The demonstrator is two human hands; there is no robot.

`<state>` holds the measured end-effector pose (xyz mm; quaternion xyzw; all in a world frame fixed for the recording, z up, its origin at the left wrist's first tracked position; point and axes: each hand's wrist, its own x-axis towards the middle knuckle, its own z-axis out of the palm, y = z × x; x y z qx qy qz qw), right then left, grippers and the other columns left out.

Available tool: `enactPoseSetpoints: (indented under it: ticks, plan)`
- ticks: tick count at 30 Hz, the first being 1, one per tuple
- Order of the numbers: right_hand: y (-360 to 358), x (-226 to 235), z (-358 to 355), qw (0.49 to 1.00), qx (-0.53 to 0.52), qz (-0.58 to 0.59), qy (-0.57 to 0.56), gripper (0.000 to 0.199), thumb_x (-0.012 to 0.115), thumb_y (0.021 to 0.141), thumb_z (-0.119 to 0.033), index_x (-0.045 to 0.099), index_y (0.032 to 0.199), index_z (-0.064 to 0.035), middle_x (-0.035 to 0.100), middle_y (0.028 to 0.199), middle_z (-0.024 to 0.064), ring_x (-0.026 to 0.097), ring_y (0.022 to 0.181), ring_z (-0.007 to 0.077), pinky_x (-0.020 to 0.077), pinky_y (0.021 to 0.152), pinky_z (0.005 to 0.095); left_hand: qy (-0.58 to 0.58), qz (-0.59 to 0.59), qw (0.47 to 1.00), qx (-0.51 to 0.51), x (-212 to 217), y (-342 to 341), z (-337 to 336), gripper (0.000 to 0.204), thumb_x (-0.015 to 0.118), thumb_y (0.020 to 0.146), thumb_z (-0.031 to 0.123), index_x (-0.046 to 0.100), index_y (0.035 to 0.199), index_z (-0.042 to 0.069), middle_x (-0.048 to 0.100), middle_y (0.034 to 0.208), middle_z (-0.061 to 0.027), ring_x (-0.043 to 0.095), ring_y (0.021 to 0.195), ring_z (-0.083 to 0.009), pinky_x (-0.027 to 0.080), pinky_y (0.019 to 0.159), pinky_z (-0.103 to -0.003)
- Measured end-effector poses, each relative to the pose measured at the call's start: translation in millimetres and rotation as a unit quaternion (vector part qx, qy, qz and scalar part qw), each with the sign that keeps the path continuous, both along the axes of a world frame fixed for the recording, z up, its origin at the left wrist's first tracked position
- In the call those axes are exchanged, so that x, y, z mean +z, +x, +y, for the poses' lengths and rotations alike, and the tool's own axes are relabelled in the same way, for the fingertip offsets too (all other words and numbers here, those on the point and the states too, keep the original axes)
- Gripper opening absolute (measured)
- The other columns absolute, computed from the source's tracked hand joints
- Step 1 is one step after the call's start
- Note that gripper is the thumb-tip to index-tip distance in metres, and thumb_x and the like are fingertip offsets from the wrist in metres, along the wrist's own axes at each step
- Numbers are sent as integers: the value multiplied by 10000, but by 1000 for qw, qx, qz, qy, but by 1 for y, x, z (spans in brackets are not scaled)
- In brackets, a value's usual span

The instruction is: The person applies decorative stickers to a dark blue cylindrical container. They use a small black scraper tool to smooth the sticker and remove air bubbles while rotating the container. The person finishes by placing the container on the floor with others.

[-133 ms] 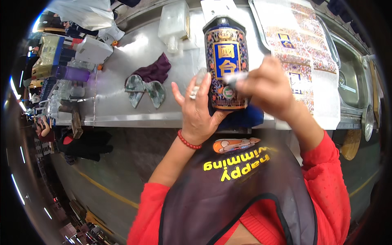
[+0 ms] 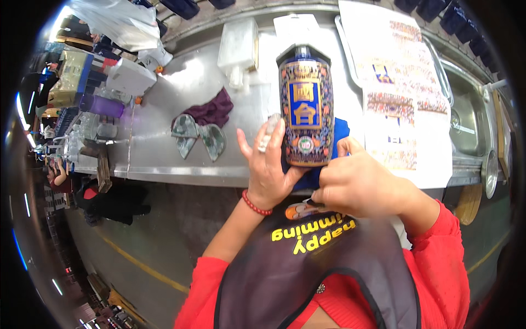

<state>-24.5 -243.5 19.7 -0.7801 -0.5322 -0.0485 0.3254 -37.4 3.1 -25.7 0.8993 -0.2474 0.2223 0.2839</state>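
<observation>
A dark blue bottle (image 2: 307, 143) with a floral pattern and a gold-and-blue label lies on a blue cloth (image 2: 342, 130) at the table's near edge. My left hand (image 2: 267, 164) holds its lower left side, thumb by the base, other fingers along the side. Pale wraps cover some of those fingers. To the right of the bottle's base, my right hand (image 2: 364, 183) is closed, its fingers curled together. Whatever it pinches is mostly hidden; only a small pale bit shows below the fingers.
Sheets of printed labels (image 2: 392, 98) cover a tray on the right, beside a metal sink (image 2: 470, 126). On the left lie a purple cloth (image 2: 213, 109) and green-grey patterned pieces (image 2: 197, 134). A clear square bottle (image 2: 238, 46) lies behind them.
My right hand has moved from in front of the bottle's lower label down and toward me, to beside its base. The left hand keeps its hold. The whole view has shifted slightly.
</observation>
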Motion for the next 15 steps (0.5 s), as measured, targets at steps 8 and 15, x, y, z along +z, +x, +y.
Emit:
enactPoseSetpoints:
  ticks: [8, 15]
  plan:
    - [127, 63, 30, 929, -278, -227, 88, 46, 683, 848, -91, 669, 892, -94, 576, 763, 51, 561, 639, 265, 452, 624, 391, 31, 12, 999, 9, 19, -6, -3, 919, 797, 804, 493, 430, 1462, -33, 539, 1427, -216, 481, 1334, -427, 37, 1163, -694]
    - [41, 17, 5, 998, 43, -19, -45, 205, 795, 756, -231, 620, 731, -127, 489, 664, 22, 568, 617, 208, 457, 750, 399, 21, 11, 1000, 9, 8, -3, -1, 885, 736, 862, 531, 435, 1468, -40, 560, 1414, -212, 510, 1313, -421, 39, 1168, -694]
